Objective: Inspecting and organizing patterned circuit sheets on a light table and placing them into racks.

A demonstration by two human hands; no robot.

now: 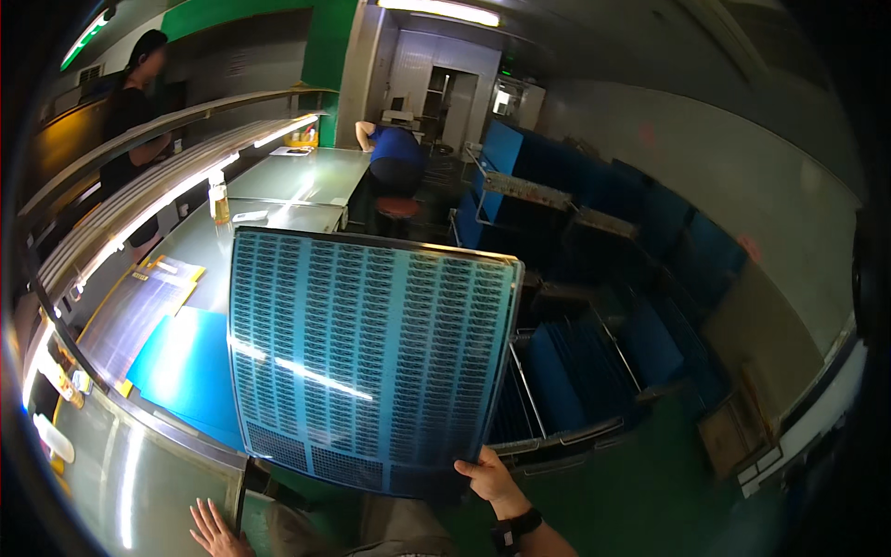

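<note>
A large rectangular blue panel (371, 343), printed with rows of small dark repeating shapes, stands tilted up in front of me. My right hand (490, 478) grips its lower right corner, thumb on the face toward me and the other fingers behind. Light streaks reflect off the glossy panel. Fingers spread, my left hand (216, 532) is at the edge of the near glass-topped table (176, 473), holding nothing; whether it rests on the top I cannot tell. Plain blue sheets (181, 367) lie on the worktable beyond, partly hidden by the panel.
Yellow-edged clear film (139, 306) lies on the left bench, below a lit shelf (176, 195). Bottles (219, 200) stand along the bench. Racks of blue panels (566, 371) fill the right side. One person (139, 130) stands behind the shelf; another (394, 153) bends over the far table.
</note>
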